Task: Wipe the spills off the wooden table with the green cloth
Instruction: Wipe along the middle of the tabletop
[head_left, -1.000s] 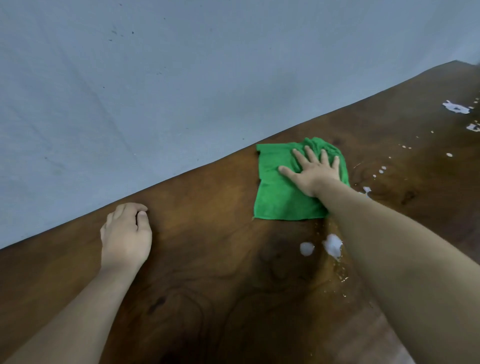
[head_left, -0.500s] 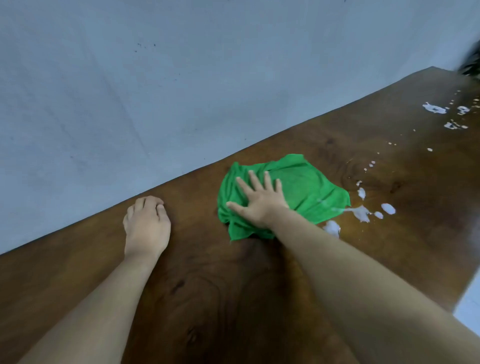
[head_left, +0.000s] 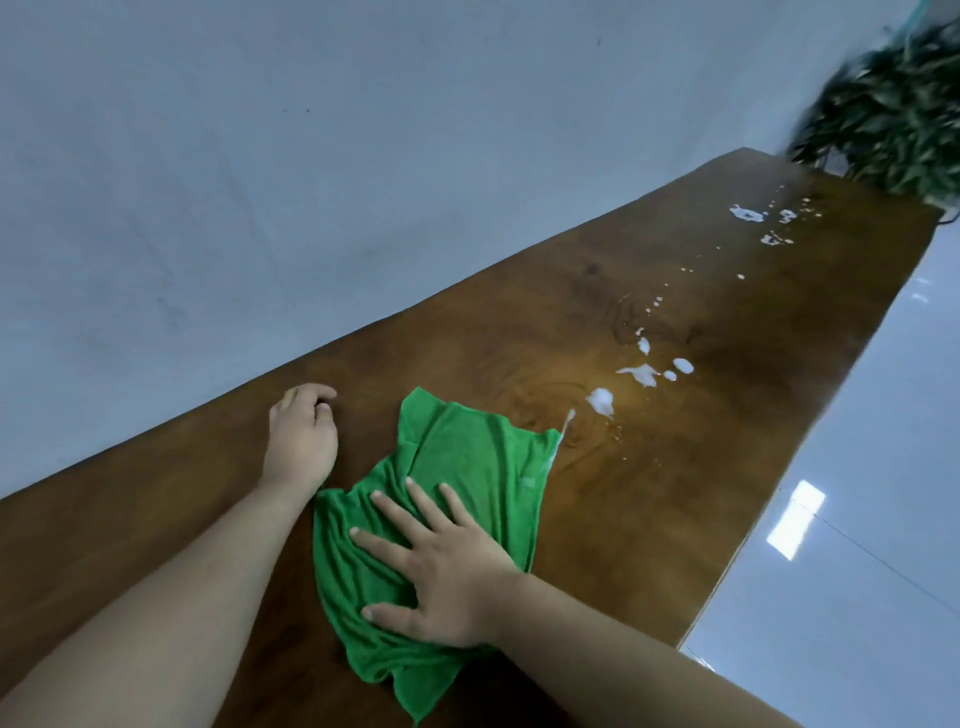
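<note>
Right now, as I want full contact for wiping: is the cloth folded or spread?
Spread but rumpled: the cloth lies opened out and creased on the table, right hand pressing it with straight fingers.

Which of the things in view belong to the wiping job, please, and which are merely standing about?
In the job: green cloth; right hand pressing it flat; white spills; wooden table.
Standing about: left hand resting on the table; leafy plant at the far end; wall; floor.
</note>
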